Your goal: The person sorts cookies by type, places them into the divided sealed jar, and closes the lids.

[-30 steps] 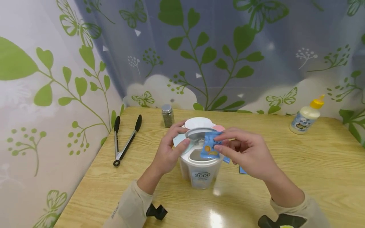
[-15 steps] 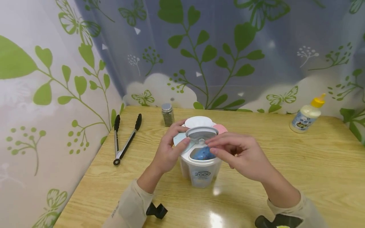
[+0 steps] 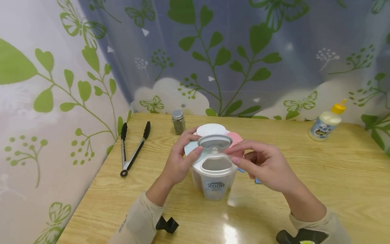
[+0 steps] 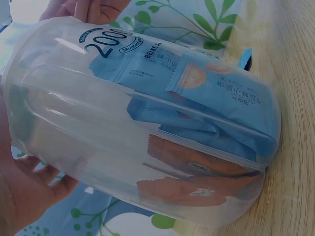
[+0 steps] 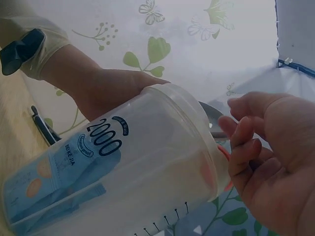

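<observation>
A clear plastic food storage container point(image 3: 214, 190), marked 2000, stands upright on the table. Its compartments have white, pink and light blue flap lids, and the grey front flap point(image 3: 214, 142) is raised over an opening. My left hand point(image 3: 179, 161) grips the container's lid from the left side, thumb on the light blue flap. Beside the opening is my right hand point(image 3: 268, 166), fingers loosely bent with nothing held. Through the wall, the left wrist view shows blue snack packets point(image 4: 197, 81) in one compartment and orange-brown packets point(image 4: 197, 189) in another.
Blue packets point(image 3: 258, 181) lie partly hidden behind my right hand. Tongs point(image 3: 134, 154) lie spread at the left. A small spice jar point(image 3: 178, 122) stands behind the container, and a yellow-capped bottle point(image 3: 325, 123) at the back right. A patterned curtain point(image 3: 213, 67) hangs behind.
My right hand has let go of a blue packet, which dropped through the raised flap's opening into the container. That hand then drew slightly right; my left hand kept its hold.
</observation>
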`<act>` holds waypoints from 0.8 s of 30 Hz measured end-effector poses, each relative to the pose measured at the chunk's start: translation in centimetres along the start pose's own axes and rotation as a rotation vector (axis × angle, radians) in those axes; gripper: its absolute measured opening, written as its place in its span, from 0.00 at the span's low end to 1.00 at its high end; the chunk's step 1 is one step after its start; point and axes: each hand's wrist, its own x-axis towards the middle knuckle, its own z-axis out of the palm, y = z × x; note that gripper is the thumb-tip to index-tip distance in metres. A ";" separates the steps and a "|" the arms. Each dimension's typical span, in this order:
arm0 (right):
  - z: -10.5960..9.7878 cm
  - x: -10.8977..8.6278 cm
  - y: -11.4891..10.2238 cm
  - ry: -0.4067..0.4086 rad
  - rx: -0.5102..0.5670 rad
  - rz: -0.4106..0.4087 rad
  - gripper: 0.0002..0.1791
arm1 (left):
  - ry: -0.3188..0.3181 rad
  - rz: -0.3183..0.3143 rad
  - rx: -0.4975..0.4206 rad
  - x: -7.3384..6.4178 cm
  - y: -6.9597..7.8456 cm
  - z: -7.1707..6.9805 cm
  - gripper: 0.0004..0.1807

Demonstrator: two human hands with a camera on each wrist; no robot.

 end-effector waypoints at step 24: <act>-4.4 -1.5 5.3 0.219 -0.040 0.221 0.09 | 0.007 0.020 -0.001 0.0 0.1 0.0 0.14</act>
